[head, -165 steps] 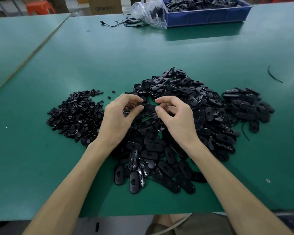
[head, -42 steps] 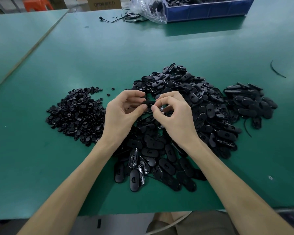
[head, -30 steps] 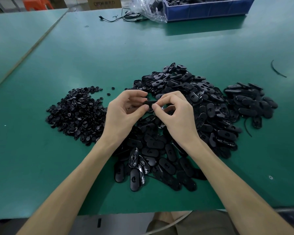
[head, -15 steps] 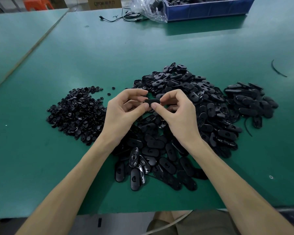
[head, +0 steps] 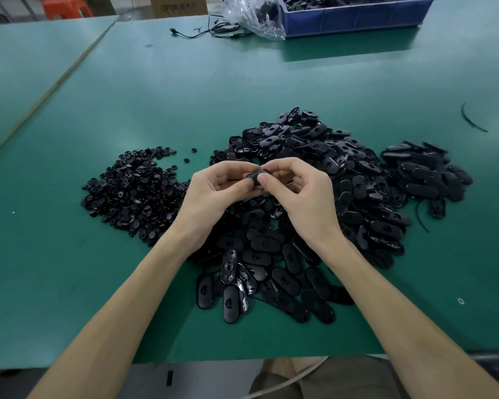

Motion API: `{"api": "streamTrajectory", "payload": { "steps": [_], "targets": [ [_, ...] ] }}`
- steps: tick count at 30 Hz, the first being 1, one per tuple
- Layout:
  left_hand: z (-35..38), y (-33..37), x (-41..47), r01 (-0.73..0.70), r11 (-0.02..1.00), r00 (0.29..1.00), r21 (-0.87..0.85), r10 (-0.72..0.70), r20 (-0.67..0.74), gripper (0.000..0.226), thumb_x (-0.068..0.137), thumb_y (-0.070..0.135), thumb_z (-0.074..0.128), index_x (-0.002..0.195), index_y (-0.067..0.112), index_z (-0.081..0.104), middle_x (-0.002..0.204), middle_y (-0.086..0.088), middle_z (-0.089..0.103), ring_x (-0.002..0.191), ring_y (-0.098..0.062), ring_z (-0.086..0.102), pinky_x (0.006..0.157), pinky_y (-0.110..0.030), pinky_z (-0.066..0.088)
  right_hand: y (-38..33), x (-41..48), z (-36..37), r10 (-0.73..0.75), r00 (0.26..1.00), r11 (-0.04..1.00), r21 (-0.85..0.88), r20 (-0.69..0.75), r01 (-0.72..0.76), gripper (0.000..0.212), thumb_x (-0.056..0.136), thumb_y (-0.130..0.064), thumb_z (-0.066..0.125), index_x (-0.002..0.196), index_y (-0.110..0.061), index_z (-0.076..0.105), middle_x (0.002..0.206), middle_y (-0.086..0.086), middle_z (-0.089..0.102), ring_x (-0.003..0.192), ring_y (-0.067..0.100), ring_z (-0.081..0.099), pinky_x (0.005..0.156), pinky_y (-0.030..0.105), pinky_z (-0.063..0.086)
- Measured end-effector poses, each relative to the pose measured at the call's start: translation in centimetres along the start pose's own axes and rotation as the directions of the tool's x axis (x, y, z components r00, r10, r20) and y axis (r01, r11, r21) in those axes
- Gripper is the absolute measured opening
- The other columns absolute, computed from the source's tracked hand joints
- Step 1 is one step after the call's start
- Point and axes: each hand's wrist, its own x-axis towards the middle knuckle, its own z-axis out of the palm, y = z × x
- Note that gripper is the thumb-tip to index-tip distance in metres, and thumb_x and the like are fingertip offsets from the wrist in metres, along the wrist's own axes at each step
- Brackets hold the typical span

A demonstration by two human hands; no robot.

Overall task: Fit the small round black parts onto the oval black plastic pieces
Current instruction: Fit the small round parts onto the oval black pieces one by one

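Both hands meet above the middle of a big pile of oval black plastic pieces (head: 308, 180). My left hand (head: 213, 194) and my right hand (head: 297, 191) pinch one oval black piece (head: 253, 177) between thumbs and fingertips; most of it is hidden by the fingers. Whether a small round part sits on it I cannot tell. A heap of small round black parts (head: 133, 191) lies on the green table (head: 185, 90) just left of my left hand. A smaller heap of oval pieces (head: 424, 174) lies at the right.
A blue bin (head: 355, 15) holding black parts stands at the far edge, with a clear plastic bag (head: 254, 15) and a black cable (head: 205, 31) beside it. A loose black strip (head: 471, 118) lies far right. The table's near edge runs under my forearms.
My hands have drawn closer together around the oval piece; the right thumb and fingers now cover more of it. The piles have not moved.
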Motion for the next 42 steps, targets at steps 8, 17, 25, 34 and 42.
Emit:
{"api": "streamTrajectory", "payload": {
  "steps": [8, 17, 25, 34, 42],
  "targets": [
    [-0.33, 0.06, 0.02, 0.046, 0.999, 0.998, -0.017, -0.045, 0.038, 0.021, 0.100, 0.003, 0.064, 0.120, 0.003, 0.071, 0.110, -0.017, 0.076, 0.098, -0.029, 0.075, 0.088, -0.032, 0.060, 0.09, 0.12, -0.07, 0.000, 1.000, 1.000, -0.014, -0.021, 0.000, 0.013, 0.098, -0.019, 0.074, 0.110, -0.016, 0.078, 0.100, -0.005, 0.078, 0.094, 0.015, 0.074, 0.089, 0.048, 0.059],
    [-0.23, -0.08, 0.02, 0.067, 0.998, 0.997, 0.011, -0.067, 0.038, 0.019, 0.098, 0.010, 0.069, 0.115, 0.004, 0.073, 0.100, -0.013, 0.077, 0.089, -0.022, 0.073, 0.079, -0.029, 0.060, 0.26, 0.00, -0.09, -0.009, 1.000, 1.000, -0.023, 0.010, 0.010, 0.010, 0.097, -0.021, 0.076, 0.106, -0.020, 0.079, 0.099, -0.004, 0.077, 0.094, 0.018, 0.074, 0.086, 0.050, 0.058],
    [-0.28, -0.10, 0.12, 0.070, 0.997, 0.997, 0.018, -0.071, 0.035, 0.016, 0.097, 0.007, 0.068, 0.112, 0.002, 0.072, 0.100, -0.014, 0.075, 0.090, -0.021, 0.070, 0.081, -0.031, 0.060, 0.43, 0.02, 0.05, -0.039, 0.999, 0.998, -0.038, 0.024, 0.040, 0.006, 0.096, -0.020, 0.077, 0.101, -0.021, 0.079, 0.096, -0.006, 0.077, 0.090, 0.017, 0.072, 0.078, 0.044, 0.059],
    [-0.36, -0.07, 0.11, 0.078, 0.997, 0.997, 0.011, -0.079, 0.024, 0.013, 0.097, 0.003, 0.068, 0.109, 0.002, 0.072, 0.098, -0.019, 0.074, 0.087, -0.028, 0.068, 0.084, -0.034, 0.059, 0.36, -0.11, 0.14, -0.063, 0.997, 0.997, -0.041, 0.034, 0.065, 0.006, 0.096, -0.018, 0.077, 0.102, -0.019, 0.078, 0.095, -0.005, 0.076, 0.089, 0.018, 0.073, 0.076, 0.047, 0.060],
    [0.09, -0.14, 0.01, 0.041, 0.994, 0.999, 0.098, -0.038, -0.033, 0.011, 0.095, -0.008, 0.064, 0.104, -0.003, 0.069, 0.089, -0.018, 0.074, 0.075, -0.025, 0.070, 0.084, -0.036, 0.061, 0.22, -0.44, 0.36, -0.131, 0.989, 0.989, -0.055, 0.068, 0.135, 0.004, 0.095, -0.010, 0.077, 0.099, -0.010, 0.075, 0.096, 0.003, 0.074, 0.085, 0.023, 0.075, 0.075, 0.047, 0.062]
  ]
}}
